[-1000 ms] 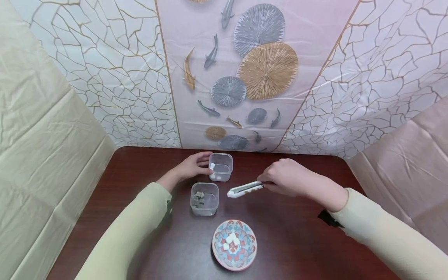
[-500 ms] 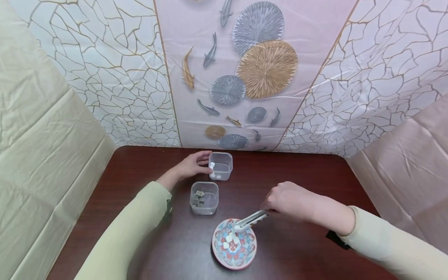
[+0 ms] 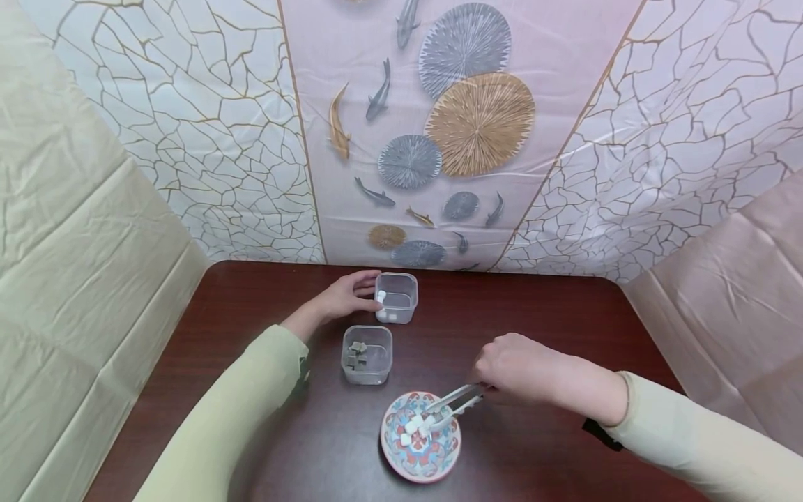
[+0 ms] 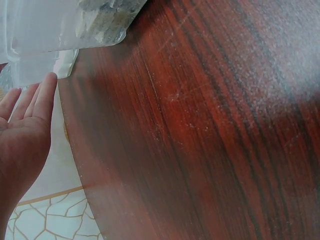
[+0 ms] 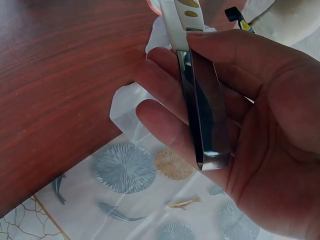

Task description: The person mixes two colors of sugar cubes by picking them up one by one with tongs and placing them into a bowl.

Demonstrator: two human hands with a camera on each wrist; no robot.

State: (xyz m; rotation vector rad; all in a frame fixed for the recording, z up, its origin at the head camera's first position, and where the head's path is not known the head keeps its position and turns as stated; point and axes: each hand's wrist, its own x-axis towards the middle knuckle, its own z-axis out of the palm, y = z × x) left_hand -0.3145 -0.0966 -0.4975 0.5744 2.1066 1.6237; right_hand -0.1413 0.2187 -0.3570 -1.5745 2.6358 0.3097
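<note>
My left hand (image 3: 343, 296) touches the left side of a clear plastic container (image 3: 406, 315) holding a few small white cubes; its fingers look straight in the left wrist view. In my right hand (image 3: 517, 368) I hold a pair of tongs (image 3: 456, 396), tips spread apart over a patterned bowl (image 3: 414, 475). Several white cubes (image 3: 413, 423) lie in the bowl, some right at the tong tips. The right wrist view shows the metal bend of the tongs (image 5: 210, 135) lying across my fingers (image 5: 165, 120).
A second clear container (image 3: 375, 377) with several grey-brown cubes (image 3: 356, 357) stands between the bowl and the far container. All stand on a dark red wooden table (image 3: 276, 404). A patterned cloth backdrop (image 3: 408, 209) rises behind the table's far edge.
My right hand has brought the tongs down and nearer to me, from beside the containers to over the bowl. The tong tips have spread, releasing a white cube. My left hand stays put.
</note>
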